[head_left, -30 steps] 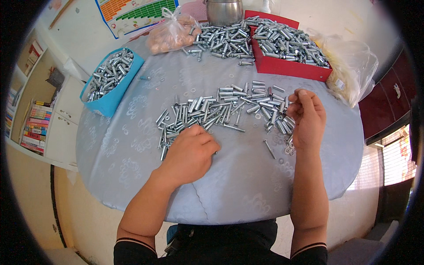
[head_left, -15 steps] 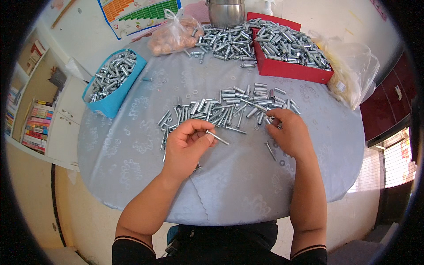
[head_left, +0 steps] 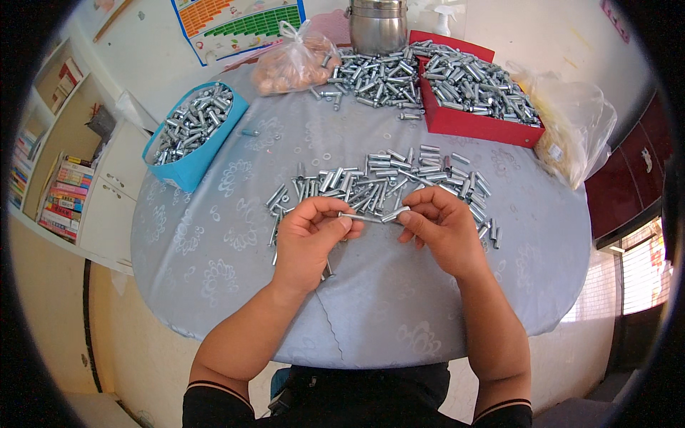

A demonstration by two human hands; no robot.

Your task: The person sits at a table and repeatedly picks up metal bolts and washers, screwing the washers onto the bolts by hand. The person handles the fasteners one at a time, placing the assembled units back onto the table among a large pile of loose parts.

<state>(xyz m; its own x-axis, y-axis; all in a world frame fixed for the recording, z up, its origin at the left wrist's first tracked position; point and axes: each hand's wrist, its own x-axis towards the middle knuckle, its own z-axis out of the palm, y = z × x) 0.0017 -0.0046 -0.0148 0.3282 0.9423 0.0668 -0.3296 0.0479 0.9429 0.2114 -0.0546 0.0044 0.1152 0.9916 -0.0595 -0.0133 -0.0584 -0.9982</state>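
Observation:
My left hand (head_left: 305, 241) pinches a silver bolt (head_left: 365, 219) between thumb and fingers, its shank pointing right. A short silver metal sleeve (head_left: 394, 214) is between the thumb and fingers of my right hand (head_left: 448, 234). The bolt's tip meets the sleeve's left end; I cannot tell whether it has entered. Just beyond both hands lies a loose spread of bolts and sleeves (head_left: 428, 171) on the grey tablecloth (head_left: 385, 299). Another bolt (head_left: 329, 271) shows by the underside of my left hand.
A blue box (head_left: 191, 171) of metal fasteners stands at the left. At the back are a bag of round brown items (head_left: 292, 68), a heap of fasteners (head_left: 374, 78), a steel pot (head_left: 378, 28), a full red box (head_left: 481, 130) and a plastic bag (head_left: 574, 135).
My right hand has moved left from the loose parts, bringing a sleeve to the bolt in my left hand. The whole view has shifted slightly.

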